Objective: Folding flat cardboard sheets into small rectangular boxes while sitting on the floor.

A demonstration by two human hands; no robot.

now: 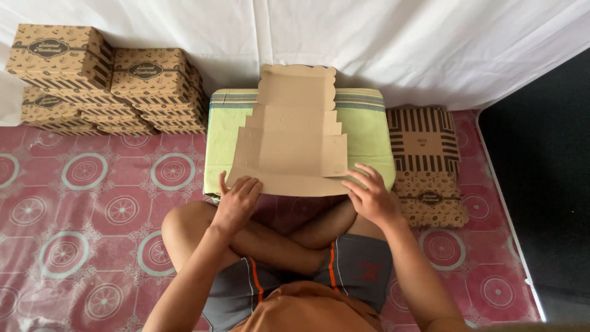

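Sitting cross-legged at the bottom centre of the frame, facing a flat cardboard box blank (295, 132) spread plain side up on a green folded cloth (369, 132) at centre. Left hand (236, 203) pressing flat on the blank's lower left edge, fingers spread, holding nothing. Right hand (369, 193) resting on the lower right corner, fingertips bent over the edge, grip loose and not closed round anything. Best, by the look of it, to keep both palms level and fold squarely along the crease. Stack of finished printed boxes (104, 80) at upper left; pile of flat printed blanks (427, 163) just right of the cloth, on the pink patterned floor mat (92, 203).
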